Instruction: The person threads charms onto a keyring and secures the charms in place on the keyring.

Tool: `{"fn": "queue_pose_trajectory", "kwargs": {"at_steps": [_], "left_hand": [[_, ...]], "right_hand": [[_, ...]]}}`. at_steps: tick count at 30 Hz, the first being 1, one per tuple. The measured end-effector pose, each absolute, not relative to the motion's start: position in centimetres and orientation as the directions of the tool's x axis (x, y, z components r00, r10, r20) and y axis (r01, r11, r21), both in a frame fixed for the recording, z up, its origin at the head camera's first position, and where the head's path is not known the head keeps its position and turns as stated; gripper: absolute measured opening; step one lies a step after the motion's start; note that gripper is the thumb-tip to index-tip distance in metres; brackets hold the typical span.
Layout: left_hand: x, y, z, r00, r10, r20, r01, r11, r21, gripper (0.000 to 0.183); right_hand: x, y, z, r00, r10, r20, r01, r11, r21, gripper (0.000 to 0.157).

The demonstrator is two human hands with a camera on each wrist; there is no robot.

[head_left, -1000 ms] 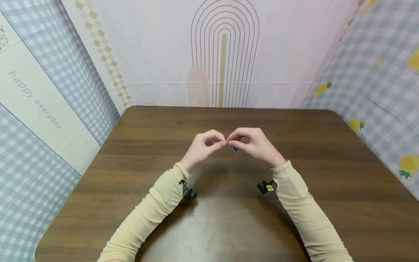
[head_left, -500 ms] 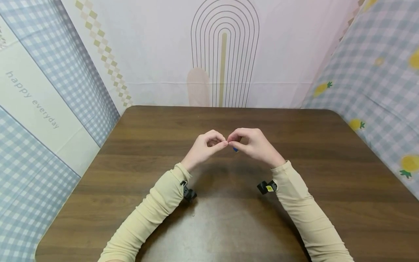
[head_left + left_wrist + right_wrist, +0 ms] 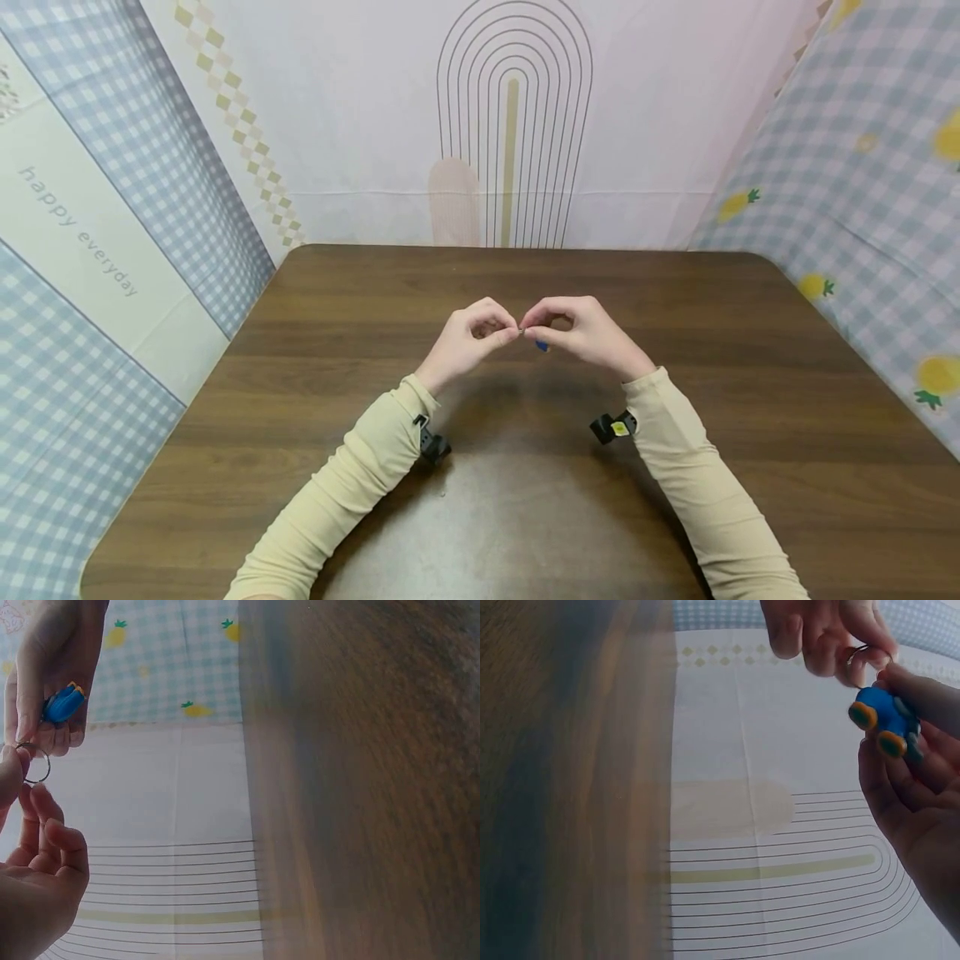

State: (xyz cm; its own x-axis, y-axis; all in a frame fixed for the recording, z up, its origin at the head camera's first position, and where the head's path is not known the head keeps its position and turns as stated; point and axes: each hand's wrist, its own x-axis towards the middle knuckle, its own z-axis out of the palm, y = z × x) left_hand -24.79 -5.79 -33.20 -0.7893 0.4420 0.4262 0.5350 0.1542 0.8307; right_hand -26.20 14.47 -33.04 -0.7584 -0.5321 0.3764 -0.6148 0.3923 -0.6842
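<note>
Blue toy (image 3: 886,714) here, I've got left hand (image 3: 462,340) and right hand (image 3: 588,329) both pinching its ring (image 3: 49,766); fingertips (image 3: 512,334) just parted slightly, probably mid-job.

The head camera looks forward and down across the table (image 3: 360,400); the left wrist camera (image 3: 433,446) and right wrist camera (image 3: 602,429), closer, turned sideways, share the blue keychain (image 3: 64,703), upper left and upper right respectively.
</note>
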Motion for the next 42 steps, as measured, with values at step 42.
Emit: {"fn": "queue_pose_trajectory", "kwargs": {"at_steps": [42], "left_hand": [[-24.9, -6.0, -33.3, -0.775, 0.443, 0.451, 0.525, 0.054, 0.849, 0.007]], "right_hand": [[-25.0, 14.1, -31.7, -0.799, -0.515, 0.310, -0.547, 0.411, -0.730, 0.011]]}}
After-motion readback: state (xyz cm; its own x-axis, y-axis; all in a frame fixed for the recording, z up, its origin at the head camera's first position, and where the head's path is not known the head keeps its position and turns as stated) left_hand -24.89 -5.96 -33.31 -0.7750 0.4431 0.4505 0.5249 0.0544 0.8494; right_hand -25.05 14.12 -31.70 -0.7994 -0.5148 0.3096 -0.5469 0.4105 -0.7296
